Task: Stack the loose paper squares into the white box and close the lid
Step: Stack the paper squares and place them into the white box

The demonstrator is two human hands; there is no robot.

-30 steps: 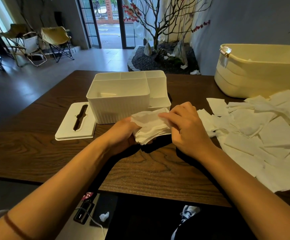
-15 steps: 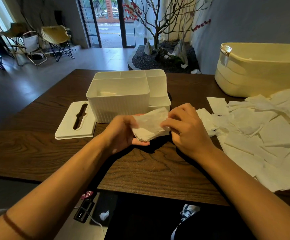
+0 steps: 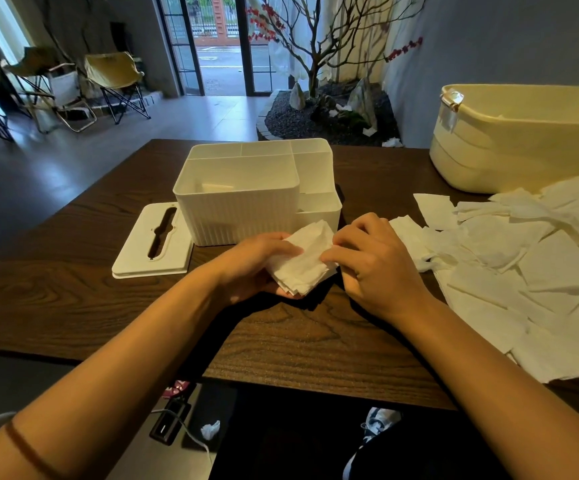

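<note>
Landmark: white ribbed plastic box (image 3: 246, 216), open-topped, standing mid dark wood-grain worktop (image 3: 56, 306); every place below is given from it.
Held thing: small stack of white paper squares (image 3: 300, 261), off the worktop, just in front of the box's front right corner, edges uneven.
Left hands state: left hand (image 3: 250, 265) cups the stack from its left side and beneath, thumb curled over the top sheet.
Right hands state: right hand (image 3: 374, 265) with fingers curled, fingertips (image 3: 329, 256) pinching the stack's right edge.
Loose supply: big spread of loose white paper squares (image 3: 530, 271) lying flat and overlapping, well to the right of the box.
Lid: flat white lid with a long slot (image 3: 155, 242), lying on the worktop touching or just beside the box's left wall, can't tell which; not on the box.
Box inside: main compartment looks nearly empty, one pale flat piece low inside; can't tell what it is.
Other: cream plastic tub (image 3: 523, 140) behind and right of the box.
Step in hand: likely squaring up a gathered batch before loading.
Progress: early; most squares are still outside the box, and the lid is off.
Next move calls for: lifting the stack over the front wall, keeping it level and lowering it flat into the big compartment, not the small side sections.
Risk: thin sheets may fan out or slip from a loose pinch.
</note>
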